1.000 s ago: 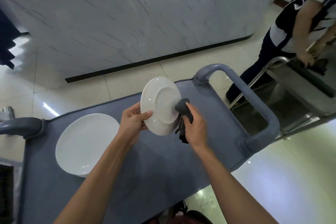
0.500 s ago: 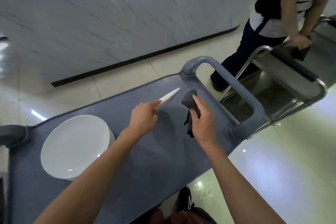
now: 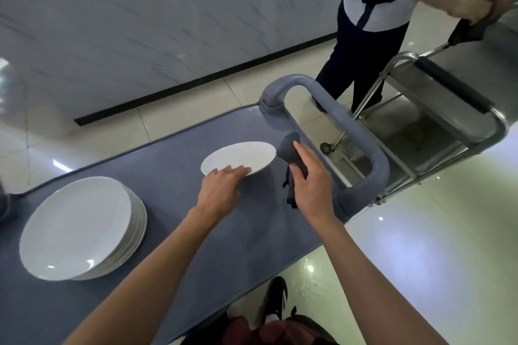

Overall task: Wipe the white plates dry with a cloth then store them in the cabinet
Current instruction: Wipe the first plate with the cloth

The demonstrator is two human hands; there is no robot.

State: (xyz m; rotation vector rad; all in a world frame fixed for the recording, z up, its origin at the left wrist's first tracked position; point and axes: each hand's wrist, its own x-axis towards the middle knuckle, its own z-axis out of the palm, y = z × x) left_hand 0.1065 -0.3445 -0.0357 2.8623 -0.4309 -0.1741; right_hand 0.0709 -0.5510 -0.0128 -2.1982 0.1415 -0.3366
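On the grey cart [image 3: 157, 165], in the head view, our left hand [image 3: 221, 190] pinches the near rim of a white plate [image 3: 241, 158], held about level just above the cart top. Our right hand [image 3: 311, 185] grips the dark cloth [image 3: 290, 152] just beside it. We judge wiping barely begun: the stack of plates [image 3: 81, 228] waits (no cabinet in sight).

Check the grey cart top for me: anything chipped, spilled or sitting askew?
Nothing stands out. The stack of round white plates sits evenly on the grey cart top, with no chips or spills visible. The left hand holds a single white plate; the right hand grips the dark grey cloth.
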